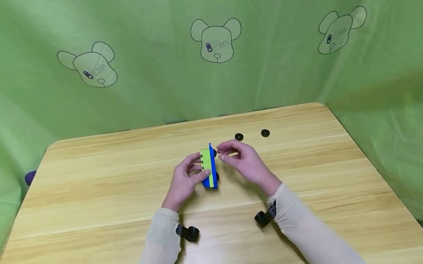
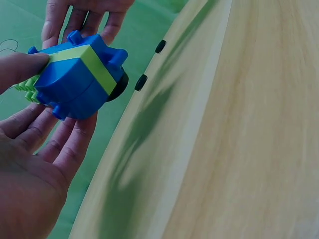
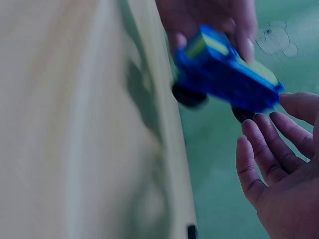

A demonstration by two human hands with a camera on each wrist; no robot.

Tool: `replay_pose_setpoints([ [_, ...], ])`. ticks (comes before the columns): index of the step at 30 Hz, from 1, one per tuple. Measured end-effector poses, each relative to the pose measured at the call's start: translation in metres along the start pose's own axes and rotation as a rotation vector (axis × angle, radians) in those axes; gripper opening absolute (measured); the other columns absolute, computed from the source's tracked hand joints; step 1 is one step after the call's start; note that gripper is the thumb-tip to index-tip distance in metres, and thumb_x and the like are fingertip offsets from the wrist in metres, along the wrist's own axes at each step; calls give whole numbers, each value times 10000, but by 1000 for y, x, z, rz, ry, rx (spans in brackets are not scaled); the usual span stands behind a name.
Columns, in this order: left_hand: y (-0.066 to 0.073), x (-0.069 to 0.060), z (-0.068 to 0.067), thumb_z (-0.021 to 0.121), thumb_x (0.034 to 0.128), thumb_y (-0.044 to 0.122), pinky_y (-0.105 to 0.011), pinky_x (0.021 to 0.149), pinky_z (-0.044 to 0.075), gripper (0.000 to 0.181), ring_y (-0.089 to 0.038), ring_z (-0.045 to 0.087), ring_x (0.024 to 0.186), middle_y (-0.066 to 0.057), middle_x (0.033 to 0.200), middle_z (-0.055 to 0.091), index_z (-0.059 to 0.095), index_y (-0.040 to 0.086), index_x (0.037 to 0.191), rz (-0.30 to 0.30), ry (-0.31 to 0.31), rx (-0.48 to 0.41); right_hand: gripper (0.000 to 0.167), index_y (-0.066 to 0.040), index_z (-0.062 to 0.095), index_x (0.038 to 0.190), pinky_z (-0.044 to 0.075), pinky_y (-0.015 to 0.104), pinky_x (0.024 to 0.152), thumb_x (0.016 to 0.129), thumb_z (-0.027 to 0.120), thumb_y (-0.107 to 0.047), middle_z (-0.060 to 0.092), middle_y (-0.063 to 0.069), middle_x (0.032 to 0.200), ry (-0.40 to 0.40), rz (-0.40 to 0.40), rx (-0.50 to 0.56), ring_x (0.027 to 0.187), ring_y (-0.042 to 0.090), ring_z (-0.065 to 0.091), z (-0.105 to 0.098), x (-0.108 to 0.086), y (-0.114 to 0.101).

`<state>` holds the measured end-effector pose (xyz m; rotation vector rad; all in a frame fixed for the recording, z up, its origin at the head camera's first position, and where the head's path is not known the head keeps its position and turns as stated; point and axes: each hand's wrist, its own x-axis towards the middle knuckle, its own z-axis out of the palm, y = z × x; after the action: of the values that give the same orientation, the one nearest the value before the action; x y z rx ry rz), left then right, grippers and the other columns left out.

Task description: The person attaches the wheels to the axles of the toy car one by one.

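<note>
My left hand (image 1: 184, 180) holds a blue and lime-green toy car (image 1: 207, 168) above the table, thumb on one side and fingers on the other. The car is turned on its side, its studded green part toward the left palm. Two black wheels (image 3: 189, 95) show on the side facing right; the far side is hidden. Close by that side is my right hand (image 1: 245, 158), fingers extended and slightly bent around the car's far end. In the right wrist view its thumb and fingertips are at the car's end, near a wheel (image 3: 242, 114); contact is unclear.
Two loose black wheels (image 1: 239, 137) (image 1: 265, 133) lie on the wooden table (image 1: 111, 254), beyond the right hand. A green curtain (image 1: 173, 88) with printed bear heads hangs behind the table. Each wrist wears a small black camera (image 1: 191, 233).
</note>
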<state>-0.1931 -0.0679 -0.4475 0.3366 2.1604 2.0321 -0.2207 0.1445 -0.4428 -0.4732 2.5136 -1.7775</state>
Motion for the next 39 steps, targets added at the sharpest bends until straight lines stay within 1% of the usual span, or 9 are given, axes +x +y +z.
replay_pose_setpoints([
  [4,-1,0,-2,701,883,23,-366,966,475,586,-377,540,1118,-241,1278,542,439,-91,1395,-14,2,18,300,-22,623,1210,499,378,907,930,677,-115,632,79,1141,39,0,-110,1044,212,580,-20,12,1],
  [11,-32,14,-6,723,863,9,-363,978,463,623,-366,534,1127,-237,1286,533,423,-77,1403,-12,1,-10,332,41,604,1216,491,430,910,927,683,-101,600,202,1195,19,2,-258,1101,361,565,-47,29,19],
  [14,-36,15,-6,737,855,20,-366,987,458,623,-352,540,1130,-218,1291,543,444,-53,1399,-6,11,-15,361,33,592,1244,476,444,937,930,683,-119,583,196,1230,-8,30,-301,1134,376,548,-51,31,29],
  [17,-36,15,-6,747,851,29,-391,995,454,608,-350,546,1120,-202,1269,562,468,-37,1386,7,17,-13,404,14,572,1287,437,467,995,925,688,-123,555,179,1283,-29,55,-346,1186,373,518,-54,33,35],
  [22,-32,15,-6,752,838,17,-425,985,457,571,-345,561,1079,-181,1211,596,502,-35,1349,31,12,-9,531,-13,509,1383,269,510,1124,912,707,-159,452,191,1426,-72,100,-446,1335,386,375,-59,41,45],
  [26,-32,14,-5,752,837,21,-426,982,462,564,-303,575,1055,-168,1195,604,507,-40,1341,32,3,9,581,0,473,1413,196,536,1146,906,707,-160,385,216,1477,-107,139,-488,1374,414,298,-64,51,53],
  [34,-32,14,-4,757,825,19,-407,978,463,553,-270,569,1033,-153,1168,601,510,-46,1316,17,0,19,591,68,490,1369,282,516,1108,869,726,-137,458,254,1353,-152,133,-580,1262,419,402,-66,70,58],
  [35,-28,12,-4,751,828,9,-417,985,456,553,-290,564,1043,-170,1173,598,502,-57,1317,9,-9,14,582,77,499,1357,305,513,1092,864,728,-130,472,258,1321,-158,132,-590,1230,416,425,-66,73,59],
  [39,-28,11,-4,748,827,0,-419,984,453,549,-294,557,1048,-164,1172,606,499,-54,1314,2,-17,2,527,75,534,1322,363,504,1040,866,717,-116,497,246,1231,-169,152,-619,1140,394,474,-63,79,61],
])
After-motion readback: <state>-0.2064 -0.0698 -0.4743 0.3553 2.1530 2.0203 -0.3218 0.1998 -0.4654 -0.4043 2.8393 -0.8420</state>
